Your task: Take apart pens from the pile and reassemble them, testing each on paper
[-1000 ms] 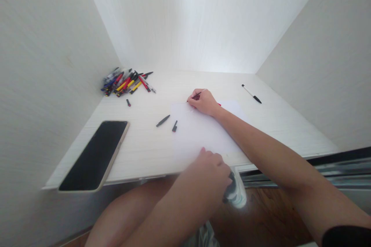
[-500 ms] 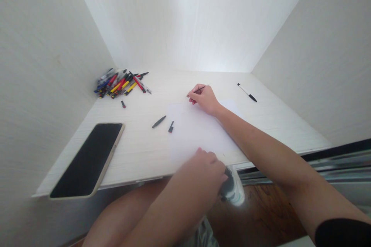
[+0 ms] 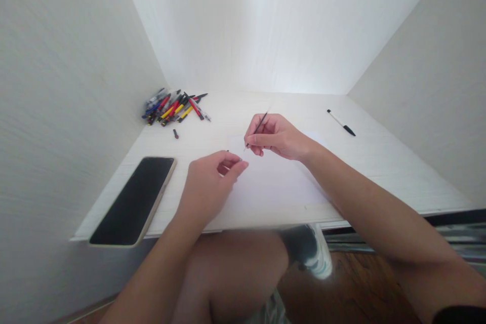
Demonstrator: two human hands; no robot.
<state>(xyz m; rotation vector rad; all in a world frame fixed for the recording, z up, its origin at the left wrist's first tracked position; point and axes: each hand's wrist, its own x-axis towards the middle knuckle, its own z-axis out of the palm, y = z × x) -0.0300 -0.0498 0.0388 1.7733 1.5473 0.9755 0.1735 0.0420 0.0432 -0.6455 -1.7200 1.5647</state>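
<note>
My right hand (image 3: 271,136) pinches a pen refill (image 3: 260,122), a thin dark tube with a clear tail, its tip pointing down and left. Close by on the left, the thumb and fingertips of my left hand (image 3: 214,177) are pressed together. A little grey shows at those fingertips, too small to name. A dark tip peeks out behind the left fingers; the rest is hidden. Under and beside both hands lies a white sheet of paper (image 3: 281,182).
A pile of pens (image 3: 174,107) lies at the back left, with a small dark cap (image 3: 175,134) in front. A phone (image 3: 132,202) rests at the front left edge. A white pen with black ends (image 3: 340,122) is at the right. Walls enclose three sides.
My left hand has come up from the desk's front edge to beside the right hand, covering where the black barrel and clip cap lay. My right hand has tilted the refill more upright.
</note>
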